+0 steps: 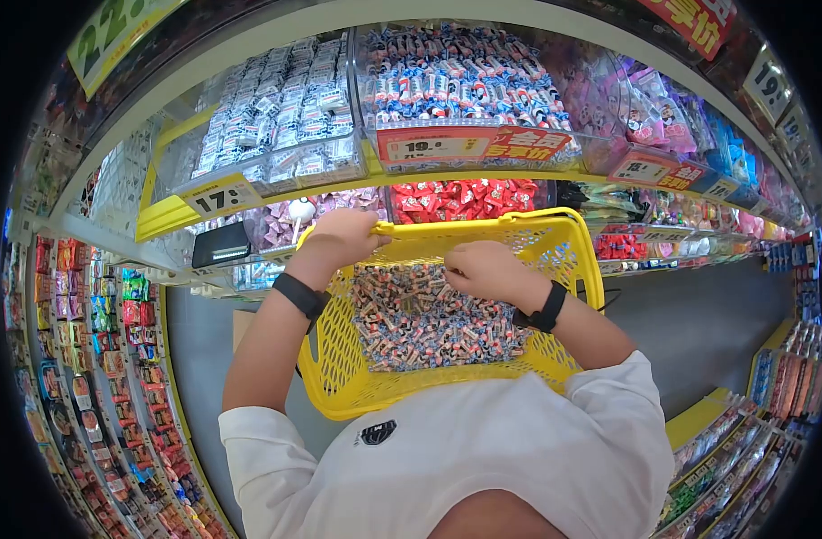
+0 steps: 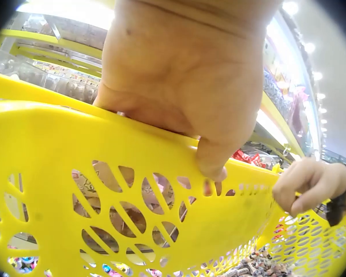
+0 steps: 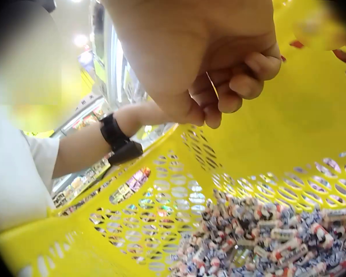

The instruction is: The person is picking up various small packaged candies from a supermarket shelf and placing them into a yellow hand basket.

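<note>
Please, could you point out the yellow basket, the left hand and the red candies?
Yellow basket (image 2: 34,150): left wrist view, solid part of its wall.
Left hand (image 1: 346,235): head view, back of the hand.
Red candies (image 1: 465,199): head view, middle of the pile.

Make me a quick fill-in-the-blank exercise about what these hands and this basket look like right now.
The person's ____ hand grips the rim of the basket.
The basket and its rim are ____ in color.
The other hand hangs over the wrapped candies lying ____ the basket.
The wristbands on both arms are ____.

Missing words: left; yellow; inside; black.
</note>
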A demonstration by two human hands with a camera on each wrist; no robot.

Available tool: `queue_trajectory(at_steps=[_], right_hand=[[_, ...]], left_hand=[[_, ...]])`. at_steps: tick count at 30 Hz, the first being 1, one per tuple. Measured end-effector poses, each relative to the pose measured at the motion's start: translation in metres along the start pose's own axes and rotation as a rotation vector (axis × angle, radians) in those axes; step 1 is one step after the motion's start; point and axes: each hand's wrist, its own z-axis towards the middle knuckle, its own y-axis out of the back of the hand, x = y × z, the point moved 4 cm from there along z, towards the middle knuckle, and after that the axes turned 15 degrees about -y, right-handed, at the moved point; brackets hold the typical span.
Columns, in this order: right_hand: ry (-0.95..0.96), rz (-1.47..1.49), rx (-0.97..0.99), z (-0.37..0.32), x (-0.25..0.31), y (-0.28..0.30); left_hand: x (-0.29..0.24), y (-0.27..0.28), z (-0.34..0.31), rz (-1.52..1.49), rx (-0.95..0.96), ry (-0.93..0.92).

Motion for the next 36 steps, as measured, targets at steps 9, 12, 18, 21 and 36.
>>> queue_trajectory(at_steps=[9,12,18,21,36], right_hand=[[-0.053,-0.050,0.134,0.013,-0.029,-0.076],[-0.019,-0.041,0.165,0.015,-0.032,-0.096],[0.015,-0.100,0.265,0.010,-0.029,-0.134],[0.031,-0.177,0.223,0.006,-0.025,-0.140],[-0.076,-0.283,0.244,0.018,-0.038,-0.149]], left_hand=[[-0.004,0.001,0.006,-0.021,0.056,0.013],[0.000,-0.004,0.007,-0.061,0.014,-0.021],[0.003,-0.009,0.006,-0.056,-0.053,-0.048],[0.005,-0.011,0.006,-0.063,-0.065,-0.057],[0.005,-0.009,0.008,-0.049,-0.017,-0.017]])
